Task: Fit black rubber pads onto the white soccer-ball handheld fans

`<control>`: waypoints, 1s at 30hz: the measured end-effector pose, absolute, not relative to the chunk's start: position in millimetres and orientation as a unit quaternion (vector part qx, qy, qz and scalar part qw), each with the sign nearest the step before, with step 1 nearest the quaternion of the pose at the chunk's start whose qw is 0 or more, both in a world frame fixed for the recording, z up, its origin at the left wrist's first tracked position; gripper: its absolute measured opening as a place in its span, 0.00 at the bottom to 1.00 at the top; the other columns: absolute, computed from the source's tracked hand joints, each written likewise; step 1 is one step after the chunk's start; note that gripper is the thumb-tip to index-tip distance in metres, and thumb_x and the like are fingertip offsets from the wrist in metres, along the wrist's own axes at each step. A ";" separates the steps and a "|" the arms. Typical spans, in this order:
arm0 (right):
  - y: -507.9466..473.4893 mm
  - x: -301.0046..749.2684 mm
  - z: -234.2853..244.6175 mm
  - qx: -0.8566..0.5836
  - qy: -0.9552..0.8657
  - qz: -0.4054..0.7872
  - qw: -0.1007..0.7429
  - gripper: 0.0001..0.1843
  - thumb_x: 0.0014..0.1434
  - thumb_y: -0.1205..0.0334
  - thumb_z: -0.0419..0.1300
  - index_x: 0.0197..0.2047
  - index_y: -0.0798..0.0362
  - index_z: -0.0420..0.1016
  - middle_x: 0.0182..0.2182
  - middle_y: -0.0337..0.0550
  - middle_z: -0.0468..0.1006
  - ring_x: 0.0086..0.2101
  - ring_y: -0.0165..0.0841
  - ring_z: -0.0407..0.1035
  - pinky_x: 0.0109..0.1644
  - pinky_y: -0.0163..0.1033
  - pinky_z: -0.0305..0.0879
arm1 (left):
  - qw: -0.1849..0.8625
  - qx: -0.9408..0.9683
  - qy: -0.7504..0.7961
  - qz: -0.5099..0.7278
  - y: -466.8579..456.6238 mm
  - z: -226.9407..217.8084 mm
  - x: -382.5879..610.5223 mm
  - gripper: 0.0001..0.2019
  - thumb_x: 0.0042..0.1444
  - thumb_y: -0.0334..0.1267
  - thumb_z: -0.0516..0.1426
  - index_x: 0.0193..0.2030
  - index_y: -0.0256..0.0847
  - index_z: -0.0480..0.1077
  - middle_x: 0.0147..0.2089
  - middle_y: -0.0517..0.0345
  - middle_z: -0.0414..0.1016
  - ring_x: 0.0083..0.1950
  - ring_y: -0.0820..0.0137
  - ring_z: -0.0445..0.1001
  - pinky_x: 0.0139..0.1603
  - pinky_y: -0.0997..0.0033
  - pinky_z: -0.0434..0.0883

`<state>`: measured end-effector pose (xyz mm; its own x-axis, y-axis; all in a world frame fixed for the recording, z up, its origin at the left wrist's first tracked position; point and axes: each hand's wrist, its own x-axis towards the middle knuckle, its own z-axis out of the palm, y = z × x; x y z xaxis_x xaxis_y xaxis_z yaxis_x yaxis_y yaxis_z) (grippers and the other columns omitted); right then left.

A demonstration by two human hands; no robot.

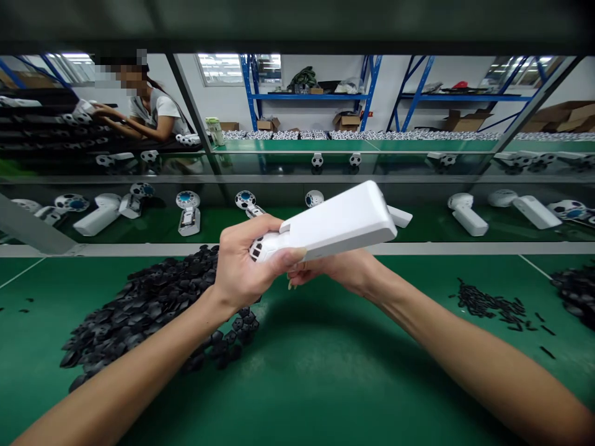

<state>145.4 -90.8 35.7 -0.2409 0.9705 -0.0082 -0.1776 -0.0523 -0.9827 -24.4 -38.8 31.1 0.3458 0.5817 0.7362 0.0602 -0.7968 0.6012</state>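
Observation:
I hold a flat white plastic casing [341, 220], long and rounded at the corners, with a small ball head [263, 246] patched in black and white at its near end. My left hand [244, 266] wraps around the ball head and the casing's narrow end. Under the casing, my right hand [334, 272] cradles it from below, its fingertips near my left hand. A heap of black hexagonal pieces [149, 310] lies on the green mat [297, 384] just below and left of my left hand.
Small black strips [488, 303] lie scattered on the mat at right, with another black heap [576, 291] at the edge. A shelf ahead holds several white ball-headed devices [465, 214]. A co-worker [151, 114] works at the far left, beyond more benches and blue racks.

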 end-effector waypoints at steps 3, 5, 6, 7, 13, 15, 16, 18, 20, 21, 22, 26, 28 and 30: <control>-91.7 143.7 29.6 -0.395 -0.514 0.584 0.488 0.22 0.41 0.52 0.84 0.34 0.52 0.82 0.24 0.37 0.81 0.26 0.35 0.79 0.32 0.39 0.81 | 0.267 0.770 0.218 0.537 -38.5 28.6 -23.8 0.32 0.57 0.73 0.63 0.29 0.42 0.77 0.26 0.54 0.75 0.25 0.69 0.67 0.25 0.67 0.62; -93.4 140.9 22.4 -0.391 -0.532 0.543 0.519 0.23 0.46 0.49 0.83 0.36 0.52 0.82 0.26 0.39 0.82 0.28 0.36 0.80 0.32 0.39 0.80 | 0.293 0.756 0.231 0.538 -38.7 27.4 -23.2 0.31 0.57 0.73 0.63 0.29 0.42 0.78 0.25 0.55 0.74 0.23 0.68 0.67 0.22 0.68 0.62; -94.1 139.2 18.2 -0.392 -0.544 0.516 0.533 0.23 0.48 0.47 0.82 0.38 0.51 0.81 0.27 0.39 0.83 0.29 0.37 0.80 0.32 0.39 0.79 | 0.308 0.751 0.237 0.534 -39.0 27.2 -22.9 0.31 0.57 0.72 0.64 0.30 0.42 0.78 0.24 0.56 0.74 0.22 0.68 0.67 0.21 0.69 0.62; -94.7 137.7 13.8 -0.395 -0.557 0.489 0.543 0.23 0.51 0.45 0.80 0.39 0.51 0.81 0.28 0.40 0.83 0.30 0.38 0.81 0.32 0.39 0.79 | 0.323 0.746 0.241 0.531 -39.2 27.3 -22.7 0.30 0.57 0.72 0.64 0.30 0.43 0.79 0.23 0.56 0.74 0.21 0.68 0.68 0.20 0.69 0.63; -81.6 148.7 -2.1 -0.447 -0.603 0.408 0.520 0.24 0.62 0.40 0.72 0.47 0.51 0.78 0.33 0.43 0.85 0.32 0.38 0.81 0.34 0.40 0.75 | 0.388 0.721 0.284 0.498 -22.6 21.5 -15.5 0.31 0.52 0.71 0.68 0.29 0.40 0.77 0.25 0.55 0.73 0.23 0.70 0.68 0.19 0.73 0.67; -68.0 163.7 -1.7 -0.553 -0.613 0.313 0.470 0.21 0.67 0.39 0.68 0.45 0.49 0.76 0.37 0.43 0.86 0.37 0.39 0.82 0.41 0.41 0.76 | 0.475 0.665 0.369 0.443 -5.0 13.3 -7.5 0.30 0.53 0.69 0.68 0.31 0.38 0.77 0.25 0.56 0.71 0.23 0.70 0.69 0.17 0.73 0.69; -59.4 172.4 -1.5 -0.625 -0.609 0.233 0.430 0.19 0.70 0.40 0.65 0.45 0.49 0.76 0.41 0.45 0.86 0.42 0.41 0.82 0.46 0.44 0.75 | 0.519 0.626 0.416 0.407 5.5 8.4 -2.1 0.29 0.52 0.66 0.70 0.35 0.37 0.77 0.27 0.54 0.73 0.24 0.68 0.71 0.17 0.72 0.71; -39.8 189.0 -3.5 -0.738 -0.560 0.116 0.357 0.15 0.71 0.47 0.65 0.52 0.49 0.76 0.57 0.54 0.83 0.58 0.51 0.77 0.58 0.52 0.72 | 0.554 0.590 0.460 0.364 27.9 -1.1 10.9 0.25 0.54 0.58 0.72 0.42 0.35 0.78 0.37 0.47 0.78 0.32 0.63 0.78 0.22 0.68 0.79; -19.7 202.8 -10.0 -0.782 -0.516 0.105 0.333 0.24 0.66 0.54 0.70 0.60 0.54 0.74 0.65 0.68 0.75 0.68 0.62 0.67 0.64 0.62 0.66 | 0.563 0.576 0.471 0.360 48.9 -8.3 24.3 0.20 0.60 0.50 0.70 0.42 0.33 0.75 0.41 0.41 0.79 0.38 0.61 0.79 0.29 0.64 0.84; -10.9 208.6 -14.6 -0.794 -0.497 0.119 0.328 0.28 0.63 0.57 0.73 0.61 0.57 0.73 0.64 0.73 0.75 0.68 0.66 0.66 0.65 0.66 0.65 | 0.564 0.573 0.475 0.359 57.9 -10.4 29.9 0.18 0.61 0.47 0.69 0.43 0.33 0.75 0.43 0.38 0.79 0.40 0.61 0.80 0.32 0.64 0.84; -3.7 214.4 -19.5 -0.804 -0.479 0.136 0.323 0.30 0.60 0.60 0.74 0.62 0.60 0.73 0.62 0.75 0.76 0.67 0.68 0.67 0.65 0.68 0.64 | 0.563 0.572 0.478 0.357 65.2 -11.2 34.0 0.17 0.61 0.44 0.69 0.46 0.32 0.74 0.47 0.35 0.79 0.43 0.60 0.81 0.34 0.64 0.85; 8.1 243.4 -30.6 -0.808 -0.421 0.226 0.344 0.24 0.66 0.63 0.66 0.61 0.64 0.72 0.53 0.75 0.80 0.54 0.59 0.80 0.56 0.60 0.76 | 0.558 0.582 0.468 0.361 73.6 -1.5 34.2 0.24 0.59 0.42 0.71 0.57 0.36 0.73 0.67 0.29 0.73 0.61 0.49 0.79 0.49 0.56 0.85; 7.1 257.9 -25.6 -0.780 -0.412 0.285 0.375 0.18 0.70 0.63 0.60 0.58 0.65 0.74 0.46 0.68 0.83 0.44 0.48 0.84 0.46 0.49 0.81 | 0.555 0.597 0.447 0.369 66.5 9.1 29.8 0.23 0.60 0.49 0.71 0.56 0.40 0.75 0.74 0.34 0.68 0.69 0.46 0.74 0.60 0.53 0.81; 3.7 262.9 -14.6 -0.750 -0.411 0.314 0.413 0.18 0.73 0.64 0.55 0.60 0.63 0.74 0.46 0.62 0.83 0.39 0.40 0.84 0.40 0.40 0.81 | 0.568 0.616 0.399 0.372 57.5 19.9 28.8 0.28 0.62 0.57 0.69 0.61 0.44 0.73 0.76 0.37 0.67 0.74 0.44 0.70 0.66 0.49 0.77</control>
<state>262.9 3.7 -14.6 0.4650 0.8755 -0.1317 0.3562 -0.3212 -0.8775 28.8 57.5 19.9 0.4056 0.9140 0.0048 0.0696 -0.0361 0.9969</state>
